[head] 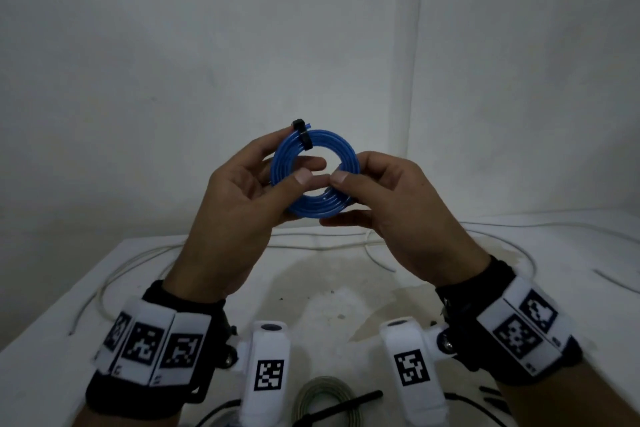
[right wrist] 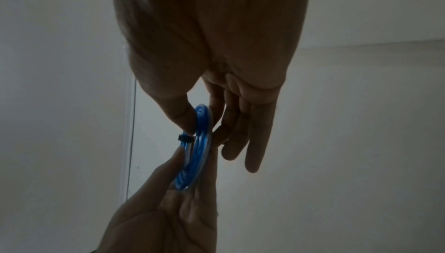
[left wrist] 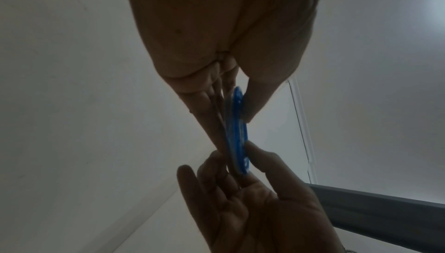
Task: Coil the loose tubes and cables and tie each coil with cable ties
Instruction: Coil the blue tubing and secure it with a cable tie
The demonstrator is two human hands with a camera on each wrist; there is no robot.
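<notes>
A flat coil of blue tube [head: 330,138] is held upright above the table, between both hands. A black cable tie [head: 303,136] wraps its upper left part; the tie's head [right wrist: 184,138] sticks out sideways. My left hand [head: 304,172] pinches the coil's left side, thumb in front and fingers behind. My right hand [head: 349,184] pinches the lower right side the same way. In the left wrist view the coil [left wrist: 237,133] shows edge-on between my left thumb and fingers [left wrist: 211,116]. In the right wrist view the coil [right wrist: 202,146] sits between my right thumb and fingers [right wrist: 224,124].
A long loose white cable [head: 104,284] runs across the white table [head: 311,288], along its back and left side. A grey coil [head: 325,395] and a black tie [head: 353,402] lie at the near edge, with more black ties [head: 495,399] at the right. Walls stand close behind.
</notes>
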